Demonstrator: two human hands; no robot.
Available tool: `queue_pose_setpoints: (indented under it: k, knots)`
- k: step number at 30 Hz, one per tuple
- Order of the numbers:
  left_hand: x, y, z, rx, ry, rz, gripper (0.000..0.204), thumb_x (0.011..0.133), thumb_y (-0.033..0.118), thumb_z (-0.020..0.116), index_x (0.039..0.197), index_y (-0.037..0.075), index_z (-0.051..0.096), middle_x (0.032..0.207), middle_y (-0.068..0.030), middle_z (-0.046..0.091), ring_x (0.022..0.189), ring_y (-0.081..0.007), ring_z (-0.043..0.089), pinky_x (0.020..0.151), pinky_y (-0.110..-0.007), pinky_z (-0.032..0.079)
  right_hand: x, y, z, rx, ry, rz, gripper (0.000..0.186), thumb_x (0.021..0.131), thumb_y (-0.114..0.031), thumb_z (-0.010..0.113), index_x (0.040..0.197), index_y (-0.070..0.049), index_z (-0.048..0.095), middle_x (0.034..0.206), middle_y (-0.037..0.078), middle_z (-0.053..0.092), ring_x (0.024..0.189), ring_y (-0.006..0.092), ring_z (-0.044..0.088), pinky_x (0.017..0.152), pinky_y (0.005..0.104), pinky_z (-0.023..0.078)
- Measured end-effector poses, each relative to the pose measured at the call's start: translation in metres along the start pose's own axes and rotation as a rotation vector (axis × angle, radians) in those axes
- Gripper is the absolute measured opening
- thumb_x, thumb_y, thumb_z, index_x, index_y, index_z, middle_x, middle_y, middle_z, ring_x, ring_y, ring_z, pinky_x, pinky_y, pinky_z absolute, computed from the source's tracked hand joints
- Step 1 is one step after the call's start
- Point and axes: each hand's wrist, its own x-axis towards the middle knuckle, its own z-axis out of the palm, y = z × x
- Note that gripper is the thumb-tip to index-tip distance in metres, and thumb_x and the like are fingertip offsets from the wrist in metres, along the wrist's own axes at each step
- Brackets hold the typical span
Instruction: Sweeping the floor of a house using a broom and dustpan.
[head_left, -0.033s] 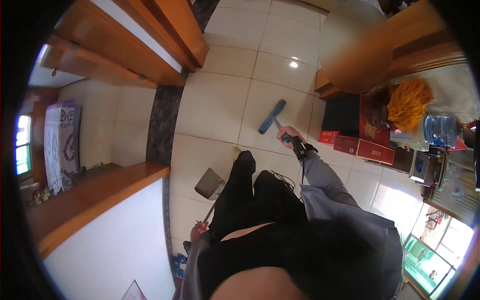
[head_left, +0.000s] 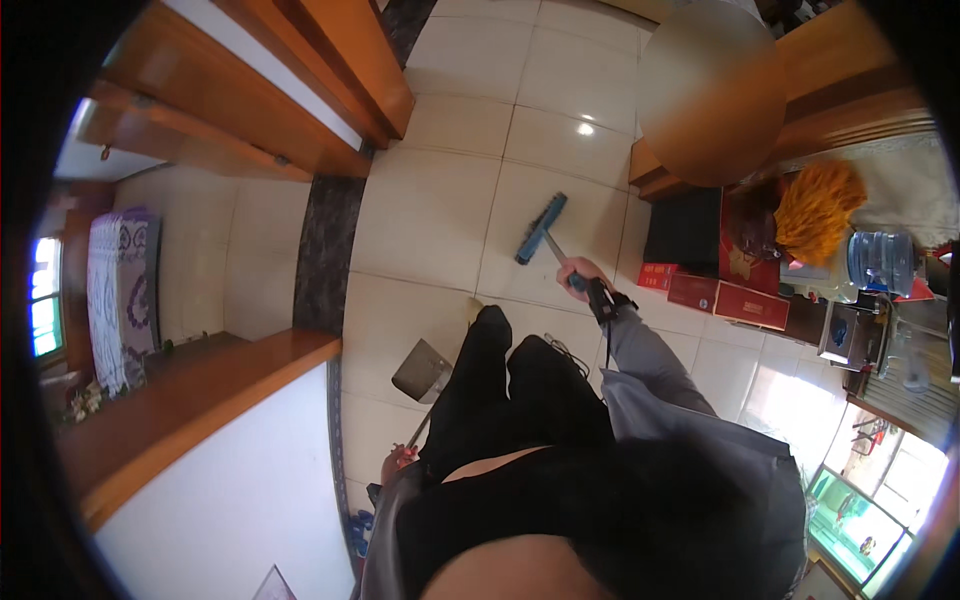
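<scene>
My right hand [head_left: 583,277] is closed around the grip of a broom with a blue, bristled head [head_left: 541,228]. Its head rests on the floor tiles, ahead of my feet, at a slant. Low on the left, my left hand [head_left: 398,463] is closed on the thin handle of a grey dustpan [head_left: 422,370]. The pan is beside my left leg, over the tiles; whether it touches them I cannot tell. Part of the left hand is hidden by my sleeve and leg. A dark wrist strap with a cord is on my right wrist.
Red boxes [head_left: 728,299], a large water bottle [head_left: 882,262] and an orange feathery duster [head_left: 820,210] stand along the right. At left is a wood-topped half wall [head_left: 210,428]; a wooden door [head_left: 215,100] stands beyond it. A dark stone strip [head_left: 325,250] crosses the doorway.
The broom head has shifted slightly to the left. Both hands keep their hold, and the dustpan has barely moved.
</scene>
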Motion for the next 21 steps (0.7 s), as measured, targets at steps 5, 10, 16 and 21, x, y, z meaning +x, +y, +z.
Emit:
queue_pose_setpoints:
  k: [5, 10, 16, 21]
  knots:
    - [0.031, 0.058, 0.011, -0.194, -0.226, -0.314, 0.008, 0.078, 0.006, 0.049, 0.070, 0.006, 0.046, 0.082, -0.0132, 0.054, 0.057, -0.0126, 0.049, 0.052, -0.021, 0.043, -0.017, 0.035, 0.004, -0.767, 0.113, -0.104, 0.020, 0.077, -0.006, 0.048, 0.095, -0.004, 0.038, 0.059, 0.008, 0.043, 0.039, 0.0144, 0.042, 0.032, 0.0282, 0.036]
    - [0.043, 0.087, 0.057, 0.675, 0.029, 0.396, 0.004, 0.077, 0.006, 0.050, 0.075, 0.008, 0.047, 0.086, -0.0129, 0.055, 0.061, -0.0134, 0.050, 0.055, -0.022, 0.044, -0.014, 0.043, 0.036, -0.996, 0.128, 0.036, 0.042, 0.075, -0.001, 0.050, 0.113, -0.007, 0.032, 0.058, 0.006, 0.042, 0.043, 0.0123, 0.041, 0.036, 0.0259, 0.036]
    - [0.034, 0.096, 0.164, -0.092, 0.165, 0.124, 0.010, 0.075, 0.004, 0.051, 0.081, 0.010, 0.046, 0.087, -0.0098, 0.056, 0.060, -0.0109, 0.049, 0.054, -0.021, 0.043, 0.051, -0.065, 0.071, -1.221, -0.068, 0.283, 0.020, 0.077, -0.002, 0.050, 0.095, -0.004, 0.040, 0.054, 0.001, 0.039, 0.040, 0.0055, 0.038, 0.032, 0.0188, 0.030]
    - [0.029, 0.090, 0.263, -0.016, 0.159, 0.148, 0.008, 0.077, 0.010, 0.053, 0.081, 0.014, 0.047, 0.086, -0.0069, 0.056, 0.052, -0.0050, 0.045, 0.048, -0.019, 0.040, 0.082, -0.250, 0.081, -1.154, -0.278, 0.121, 0.016, 0.076, -0.014, 0.054, 0.081, 0.001, 0.053, 0.066, 0.008, 0.056, 0.058, 0.0141, 0.056, 0.049, 0.0266, 0.046]
